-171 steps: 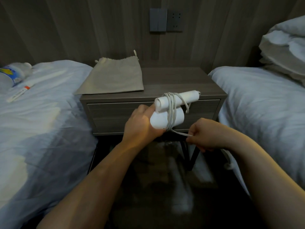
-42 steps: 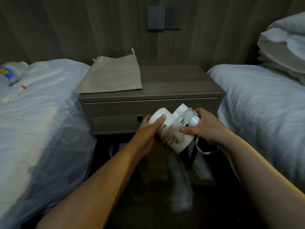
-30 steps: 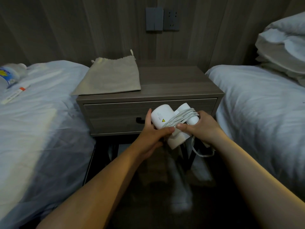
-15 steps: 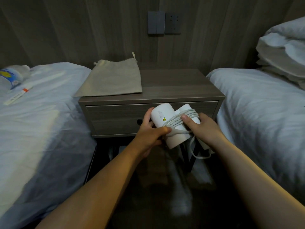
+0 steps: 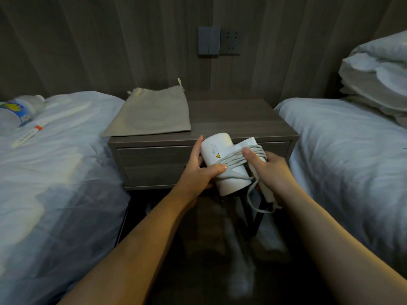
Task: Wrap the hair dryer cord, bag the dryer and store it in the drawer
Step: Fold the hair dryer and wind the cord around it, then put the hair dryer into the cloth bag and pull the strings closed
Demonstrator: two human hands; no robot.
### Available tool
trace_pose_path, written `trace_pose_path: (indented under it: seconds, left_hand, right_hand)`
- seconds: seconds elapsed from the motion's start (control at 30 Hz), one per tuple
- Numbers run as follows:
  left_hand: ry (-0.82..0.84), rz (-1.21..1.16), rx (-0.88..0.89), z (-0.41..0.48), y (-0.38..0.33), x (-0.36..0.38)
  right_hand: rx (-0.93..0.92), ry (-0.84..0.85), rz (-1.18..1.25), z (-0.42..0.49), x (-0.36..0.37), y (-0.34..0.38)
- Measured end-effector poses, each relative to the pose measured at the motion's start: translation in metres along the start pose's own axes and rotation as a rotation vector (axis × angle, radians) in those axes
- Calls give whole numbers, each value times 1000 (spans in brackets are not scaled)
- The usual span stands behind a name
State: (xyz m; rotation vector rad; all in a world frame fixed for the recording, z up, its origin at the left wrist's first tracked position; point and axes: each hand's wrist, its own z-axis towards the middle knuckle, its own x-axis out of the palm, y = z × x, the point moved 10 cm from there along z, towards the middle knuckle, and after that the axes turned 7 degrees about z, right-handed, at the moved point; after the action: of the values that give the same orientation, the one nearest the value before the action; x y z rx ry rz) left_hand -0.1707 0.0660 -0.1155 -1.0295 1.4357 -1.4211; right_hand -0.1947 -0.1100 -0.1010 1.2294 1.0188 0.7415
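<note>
Since half a second ago the white hair dryer (image 5: 222, 164) has come up a little, and now it is in front of the top edge of the closed drawer (image 5: 158, 164). The left hand (image 5: 198, 172) is wrapped around its fat barrel, thumb on the gray cord (image 5: 239, 160). The right hand (image 5: 267, 170) grips the folded handle and presses its thumb on the cord loops. A loose bit of cord hangs below. A small yellow warning triangle is on the barrel; its words are too tiny to read. The tan drawstring bag (image 5: 152, 114) lies flat on the nightstand (image 5: 237, 119). A water bottle (image 5: 16, 111) lies on the left bed (image 5: 55, 172).
</note>
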Motion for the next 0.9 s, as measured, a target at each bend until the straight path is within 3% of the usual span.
trace_pose_path:
  seconds: [0.23,0.47,0.7,0.9]
  left_hand:
    - [-104,103,165,9,-39,-11]
    - [-136,234,216,62,-99,-30]
    - [-377,618,62,162,-77,-110]
    - [-427,1253,-130,222,-48,-129]
  right_hand:
    - [94,-12,102,8,5,17]
    - [206,48,185,71,26,53]
    - [404,16,337,142,56,48]
    - [477,5,391,172,69,33]
